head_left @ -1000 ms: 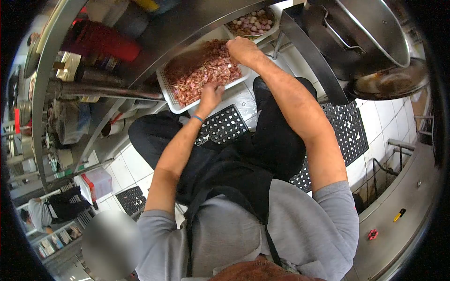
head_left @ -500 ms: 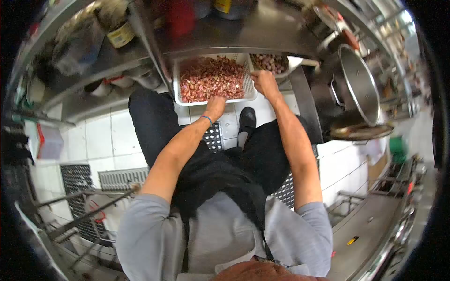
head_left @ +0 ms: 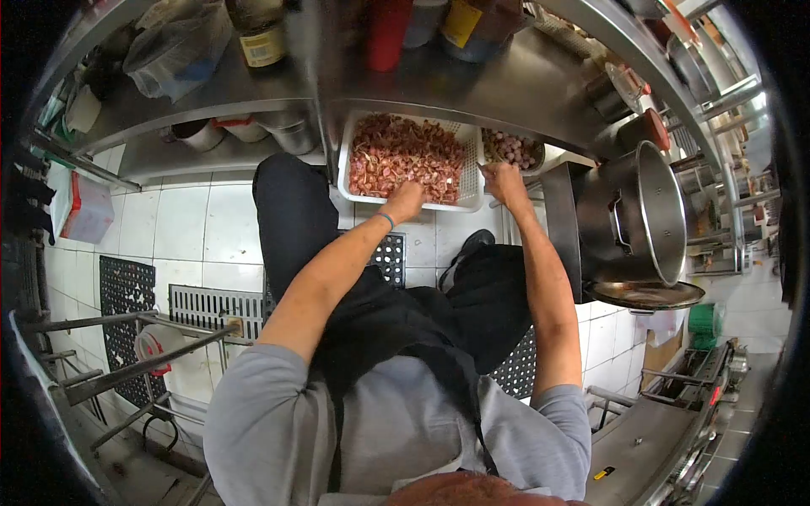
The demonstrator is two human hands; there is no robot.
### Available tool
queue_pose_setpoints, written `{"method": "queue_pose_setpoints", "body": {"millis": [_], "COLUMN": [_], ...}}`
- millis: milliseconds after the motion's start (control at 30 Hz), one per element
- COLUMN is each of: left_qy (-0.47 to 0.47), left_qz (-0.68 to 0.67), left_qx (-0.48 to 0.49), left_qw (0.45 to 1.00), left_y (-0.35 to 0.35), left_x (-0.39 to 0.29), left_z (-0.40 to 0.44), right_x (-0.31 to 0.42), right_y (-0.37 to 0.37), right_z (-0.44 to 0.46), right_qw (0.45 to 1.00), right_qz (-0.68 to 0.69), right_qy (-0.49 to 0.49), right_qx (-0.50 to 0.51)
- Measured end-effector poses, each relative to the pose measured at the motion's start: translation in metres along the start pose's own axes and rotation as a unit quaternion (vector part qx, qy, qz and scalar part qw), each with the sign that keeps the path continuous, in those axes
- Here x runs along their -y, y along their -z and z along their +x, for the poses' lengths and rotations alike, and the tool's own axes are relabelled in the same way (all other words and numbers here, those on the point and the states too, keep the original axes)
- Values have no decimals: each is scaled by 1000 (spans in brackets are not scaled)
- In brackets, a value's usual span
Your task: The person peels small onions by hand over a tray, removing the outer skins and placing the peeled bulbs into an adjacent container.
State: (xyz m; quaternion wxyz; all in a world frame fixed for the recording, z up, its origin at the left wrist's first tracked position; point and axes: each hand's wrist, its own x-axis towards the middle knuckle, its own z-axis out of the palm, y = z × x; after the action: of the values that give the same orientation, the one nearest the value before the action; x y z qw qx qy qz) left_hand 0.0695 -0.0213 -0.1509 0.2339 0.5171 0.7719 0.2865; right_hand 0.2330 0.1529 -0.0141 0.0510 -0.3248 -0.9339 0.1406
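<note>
Reddish pieces lie in a white basket beneath a steel shelf, above white floor tiles. My left hand curls over its near edge, my right hand half-closed beside it; I cannot tell what either grips.

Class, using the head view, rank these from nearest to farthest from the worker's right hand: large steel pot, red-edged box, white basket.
From the right hand:
1. White basket: right by the fingertips, on the hand's left.
2. Large steel pot: off to the right.
3. Red-edged box: far left, beyond the person's left arm.
</note>
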Motion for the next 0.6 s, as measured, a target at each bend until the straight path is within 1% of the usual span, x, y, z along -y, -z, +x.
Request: {"method": "queue_pose_setpoints", "body": {"millis": [67,100,133,200,233,267,333,367,467,500,567,600], "left_qy": [10,46,26,-15,42,45,49,29,22,26,48,61], "left_qz": [58,111,136,184,123,140,175,192,270,311,319,324], "left_qx": [-55,-37,-73,-148,-103,-99,-89,-112,-115,-84,-19,11], "left_qw": [997,992,988,972,986,984,979,975,956,946,946,944], "left_y": [1,5,8,18,26,31,34,33,23,22,23,25], "left_x": [6,8,11,19,18,18,19,23,32,35,29,26], "left_z": [7,13,14,17,22,26,34,39,55,60,68,70], "right_x": [-2,-1,-2,-28,-32,-37,-20,-7,-1,4,27,26], "right_y": [-7,-9,-10,-45,-53,-59,-51,-42,-43,-39,-9,-12], "right_z": [7,10,13,27,31,35,25,19,13,11,5,5], "right_qw": [1000,999,999,999,998,998,995,996,996,996,993,993], "right_qz": [-8,-6,-4,-34,-49,-50,-52,-54,-43,-43,-51,-59], "right_qy": [24,31,39,39,39,38,34,4,10,12,19,22], "right_qx": [-14,-13,-13,-15,-16,15,74,76,74,79,102,98]}}
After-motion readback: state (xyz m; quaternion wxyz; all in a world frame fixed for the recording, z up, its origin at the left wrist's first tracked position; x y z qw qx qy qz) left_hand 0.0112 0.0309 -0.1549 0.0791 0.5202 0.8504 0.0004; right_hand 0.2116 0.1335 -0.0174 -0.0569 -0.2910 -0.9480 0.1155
